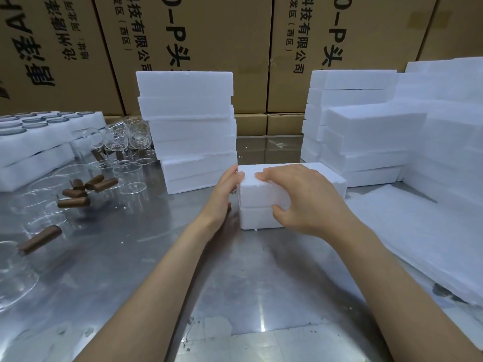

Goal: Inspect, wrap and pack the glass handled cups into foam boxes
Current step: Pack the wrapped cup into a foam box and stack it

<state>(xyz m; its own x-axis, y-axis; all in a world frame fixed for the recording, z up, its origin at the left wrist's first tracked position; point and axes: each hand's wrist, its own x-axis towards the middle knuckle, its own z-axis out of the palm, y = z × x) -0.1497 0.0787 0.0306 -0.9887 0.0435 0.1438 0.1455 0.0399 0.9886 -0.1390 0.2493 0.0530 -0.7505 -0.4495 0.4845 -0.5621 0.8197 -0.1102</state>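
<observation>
One closed white foam box sits at the centre of the steel surface, with two hands on it. At eleven o'clock one stack of seven white foam slabs rises. At nine o'clock six brown cylindrical cup handles show among clear glass cups, too transparent to count. At ten o'clock lie two stacked foam trays.

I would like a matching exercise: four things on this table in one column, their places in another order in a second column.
Things:
1. foam box
2. glass cups
3. foam sheets
4. cardboard cartons

Places:
A. behind the table, printed in black
B. flat at the right side
C. between the two hands
D. at the left, with brown handles

Pairs: 1-C, 2-D, 3-B, 4-A
</observation>
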